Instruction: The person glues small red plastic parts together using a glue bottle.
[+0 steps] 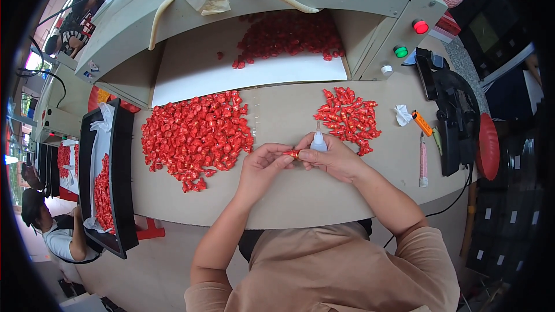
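Note:
Over the near middle of the table, both hands meet at a small red piece with a gold mark (292, 153). My left hand (260, 166) is closed, thumb and fingers pinching its left end. My right hand (338, 163) is closed too: its fingertips touch the piece's right end, while a small white squeeze bottle with a thin nozzle (318, 143) stands upright in its grip. Just beyond that hand lies a loose group of red and gold pieces (348, 117). A larger heap of rounded red pieces (193, 133) covers the table on the left.
A grey cabinet (384, 43) with a red and a green light spans the back, more red pieces (289, 37) inside. At left is a black tray (120, 182). Right: crumpled tissue (403, 115), orange cutter (422, 123), pink stick (424, 162), black device (457, 110). A person (60, 237) sits far left.

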Demonstrator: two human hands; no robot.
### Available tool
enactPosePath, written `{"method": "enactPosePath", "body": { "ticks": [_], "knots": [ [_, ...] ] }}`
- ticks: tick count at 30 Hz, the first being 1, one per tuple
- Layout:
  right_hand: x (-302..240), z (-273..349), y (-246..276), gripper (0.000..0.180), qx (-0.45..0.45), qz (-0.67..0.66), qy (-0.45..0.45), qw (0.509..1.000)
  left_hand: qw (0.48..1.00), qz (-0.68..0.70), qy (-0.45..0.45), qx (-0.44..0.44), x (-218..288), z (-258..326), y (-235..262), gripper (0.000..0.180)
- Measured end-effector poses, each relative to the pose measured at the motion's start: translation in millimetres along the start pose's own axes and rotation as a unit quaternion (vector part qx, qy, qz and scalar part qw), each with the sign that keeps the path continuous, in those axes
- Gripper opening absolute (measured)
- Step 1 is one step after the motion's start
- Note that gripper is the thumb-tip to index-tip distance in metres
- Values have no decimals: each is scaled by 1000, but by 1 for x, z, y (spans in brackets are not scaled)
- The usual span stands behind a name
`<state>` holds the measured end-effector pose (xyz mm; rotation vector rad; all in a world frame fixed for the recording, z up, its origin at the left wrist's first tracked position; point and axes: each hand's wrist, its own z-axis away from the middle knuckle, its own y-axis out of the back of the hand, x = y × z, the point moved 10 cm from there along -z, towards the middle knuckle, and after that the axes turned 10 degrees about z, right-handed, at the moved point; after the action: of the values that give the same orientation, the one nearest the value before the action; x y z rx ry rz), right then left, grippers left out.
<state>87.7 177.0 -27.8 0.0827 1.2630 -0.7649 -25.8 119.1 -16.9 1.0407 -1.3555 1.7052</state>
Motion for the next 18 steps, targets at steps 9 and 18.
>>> {"method": "enactPosePath", "body": {
  "ticks": [9,18],
  "knots": [
    [4,12,-30,27,-124,-37,-26,991,999,-41,-21,16,7,23,9,20],
    [10,19,-43,22,-193,-45,-57,979,975,-148,-161,-50,8,35,26,14]
  ]
}}
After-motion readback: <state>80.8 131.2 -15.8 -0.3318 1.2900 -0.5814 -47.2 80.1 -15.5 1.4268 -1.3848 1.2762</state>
